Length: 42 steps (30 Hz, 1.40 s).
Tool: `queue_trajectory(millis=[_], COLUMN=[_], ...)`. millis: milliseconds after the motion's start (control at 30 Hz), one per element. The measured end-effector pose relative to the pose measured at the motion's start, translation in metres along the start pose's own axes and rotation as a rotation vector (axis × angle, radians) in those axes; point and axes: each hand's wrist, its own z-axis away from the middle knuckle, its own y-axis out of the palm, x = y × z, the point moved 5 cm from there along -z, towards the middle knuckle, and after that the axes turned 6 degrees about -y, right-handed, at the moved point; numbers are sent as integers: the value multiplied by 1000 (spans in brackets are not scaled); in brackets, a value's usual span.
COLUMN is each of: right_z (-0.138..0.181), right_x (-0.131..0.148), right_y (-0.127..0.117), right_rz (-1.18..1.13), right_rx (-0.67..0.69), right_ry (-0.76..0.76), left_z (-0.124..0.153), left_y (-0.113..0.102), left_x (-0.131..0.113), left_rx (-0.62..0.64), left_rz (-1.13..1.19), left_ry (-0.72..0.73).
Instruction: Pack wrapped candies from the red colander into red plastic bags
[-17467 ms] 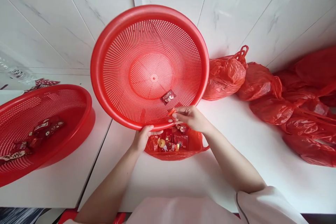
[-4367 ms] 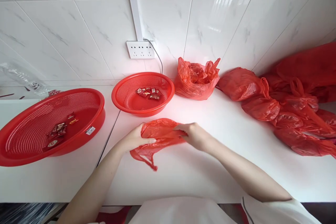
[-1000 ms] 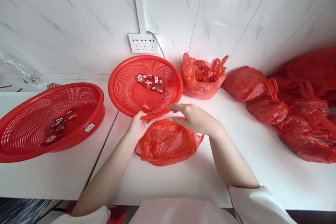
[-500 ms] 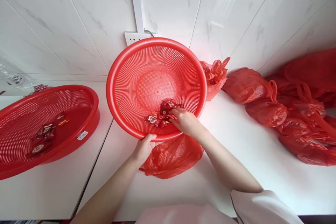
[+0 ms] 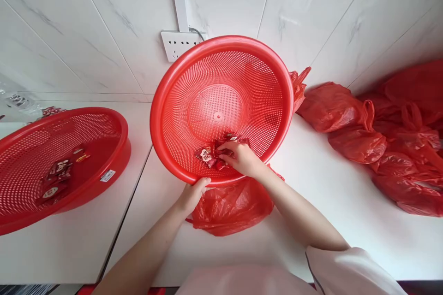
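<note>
My left hand [image 5: 192, 195] grips the near rim of a round red mesh basket [image 5: 180, 101], which is tilted up toward me. Several small red wrapped candies [image 5: 207, 156] have gathered at its low edge. My right hand [image 5: 239, 158] reaches inside the basket with its fingers curled over those candies. A red plastic bag [image 5: 231, 207] lies on the white counter directly under the basket's low rim.
A larger red mesh basket [image 5: 110, 124] with several candies [image 5: 57, 175] stands at the left. Several stuffed red plastic bags [image 5: 342, 115] are heaped at the right along the tiled wall. A wall socket [image 5: 173, 44] sits behind the tilted basket.
The basket has been lifted off the counter and tipped toward me over the bag. The candies slid to its low edge, and my right hand moved in onto them.
</note>
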Motion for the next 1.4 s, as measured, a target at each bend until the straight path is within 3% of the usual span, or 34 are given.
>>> queue_trajectory(millis=[167,267,400,567,633,700,800,967,1067,1133,1233,1300,1400], right_z=[0,1,4,12,11,9,6,8,10,9,3,0,-1], right_x=[-14,-11,2,26,31,34,35,32,30,28,20,11,1], right_y=[1,-1,-10,-16,-18,-17,-4,25,31,28,18,13,14], right_rz=[-622,-734,-631,-330,-176,-58,17,157,167,109,-70,-295,-710], right_rx=[-7,26,88,313,285,172,79,171,217,181,1,-82,-41], right_ry=[167,177,179,50,-19,-79,-175,-275,-287,-261,-149,-25,140], left_z=[-5,-9,-12,-11,-10,-9,-7,-5,-6,-8,-10,-12,-12], left_y=[2,-3,-10,-6,-5,-4,0,8,8,7,2,-1,-6], left_x=[-15,-21,-28,-29,-29,-28,-20,-7,-6,-6,-9,-10,-12], left_rx=[34,15,-28,41,44,22,32,47,50,64,75,73,61], left_rz=[75,109,162,169,169,174,195,198,218,236,234,222,211], left_ry=[84,119,166,108,115,133,93,29,10,8,38,44,57])
